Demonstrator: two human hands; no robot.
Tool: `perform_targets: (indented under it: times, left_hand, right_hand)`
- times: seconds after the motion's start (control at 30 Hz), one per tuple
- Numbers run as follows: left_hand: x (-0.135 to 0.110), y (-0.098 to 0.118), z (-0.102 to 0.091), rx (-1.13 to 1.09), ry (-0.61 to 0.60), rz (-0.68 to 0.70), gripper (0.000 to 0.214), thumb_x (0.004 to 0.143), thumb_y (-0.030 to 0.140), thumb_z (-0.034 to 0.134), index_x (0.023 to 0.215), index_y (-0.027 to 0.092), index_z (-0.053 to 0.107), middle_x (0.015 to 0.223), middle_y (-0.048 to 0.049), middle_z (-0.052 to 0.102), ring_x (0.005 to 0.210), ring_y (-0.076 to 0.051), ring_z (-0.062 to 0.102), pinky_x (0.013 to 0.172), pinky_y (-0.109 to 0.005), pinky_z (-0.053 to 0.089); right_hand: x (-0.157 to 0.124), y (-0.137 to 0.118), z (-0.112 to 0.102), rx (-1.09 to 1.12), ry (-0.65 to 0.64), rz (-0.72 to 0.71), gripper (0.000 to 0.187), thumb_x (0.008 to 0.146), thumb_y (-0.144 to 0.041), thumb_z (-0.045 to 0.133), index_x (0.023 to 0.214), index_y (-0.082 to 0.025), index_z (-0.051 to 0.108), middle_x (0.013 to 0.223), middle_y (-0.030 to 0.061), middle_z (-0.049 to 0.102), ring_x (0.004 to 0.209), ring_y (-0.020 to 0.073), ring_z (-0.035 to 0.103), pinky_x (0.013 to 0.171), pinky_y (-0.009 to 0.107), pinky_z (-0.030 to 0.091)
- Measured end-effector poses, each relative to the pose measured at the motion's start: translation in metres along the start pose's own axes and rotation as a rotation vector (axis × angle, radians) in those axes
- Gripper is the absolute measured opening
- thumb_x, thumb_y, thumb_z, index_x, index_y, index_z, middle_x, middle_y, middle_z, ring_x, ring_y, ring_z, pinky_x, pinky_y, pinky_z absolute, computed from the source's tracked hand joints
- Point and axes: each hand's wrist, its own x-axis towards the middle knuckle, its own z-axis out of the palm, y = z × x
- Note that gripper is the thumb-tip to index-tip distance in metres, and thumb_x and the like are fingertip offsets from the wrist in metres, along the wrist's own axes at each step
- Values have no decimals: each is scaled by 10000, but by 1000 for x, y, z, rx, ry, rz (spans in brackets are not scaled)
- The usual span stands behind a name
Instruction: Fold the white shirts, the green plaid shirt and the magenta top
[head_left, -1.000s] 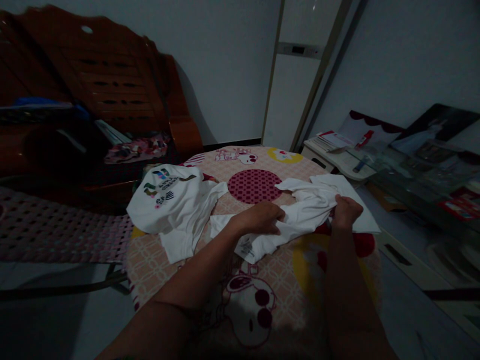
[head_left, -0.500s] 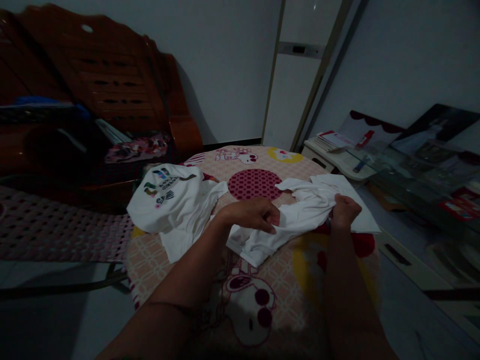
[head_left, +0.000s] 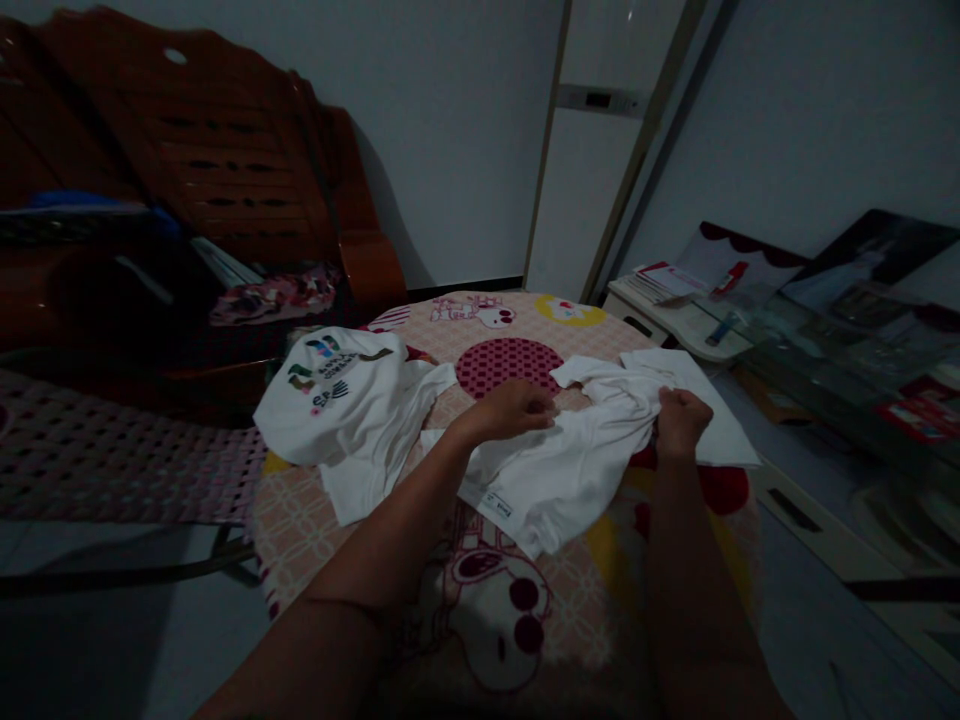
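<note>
A crumpled white garment lies across the middle of the round table, a small printed label showing near its front edge. Closed around its right end is my right hand, with the cloth bunched and creased toward the fingers. My left hand is over the garment's left part, fingers curled; whether they pinch cloth is hidden. A folded white piece rests behind and beside my right hand. At the table's left, a white shirt with a colourful print lies loosely heaped.
A patterned cloth covers the table. To the left stand a wooden bench and a woven chair. On the right is a glass-topped cabinet with papers. A tall white air conditioner stands behind.
My left hand has lifted slightly away from me, its fingers more curled. The garment's near side has spread toward me, exposing the label. My right hand has shifted slightly left, still gripping cloth.
</note>
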Motion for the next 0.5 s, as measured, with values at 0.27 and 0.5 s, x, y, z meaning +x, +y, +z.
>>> perform_targets:
  times: [0.27, 0.5]
  left_hand:
    - [11, -12, 31, 377, -73, -206, 269, 742, 118, 640, 993, 155, 730, 992, -93, 739, 894, -225, 668, 735, -278, 461]
    - [5, -51, -5, -98, 236, -243, 152, 663, 141, 567, 740, 160, 696, 718, -2, 670, 688, -156, 598, 631, -238, 428]
  right_hand:
    - [0, -5, 1, -13, 9, -18, 226, 720, -336, 583, 558, -210, 488, 517, -78, 339, 570, 125, 356, 583, 282, 333]
    - [-1, -9, -1, 61, 46, 12, 179, 708, -352, 568, 613, -204, 535, 554, -63, 422, 584, 135, 393, 582, 285, 353]
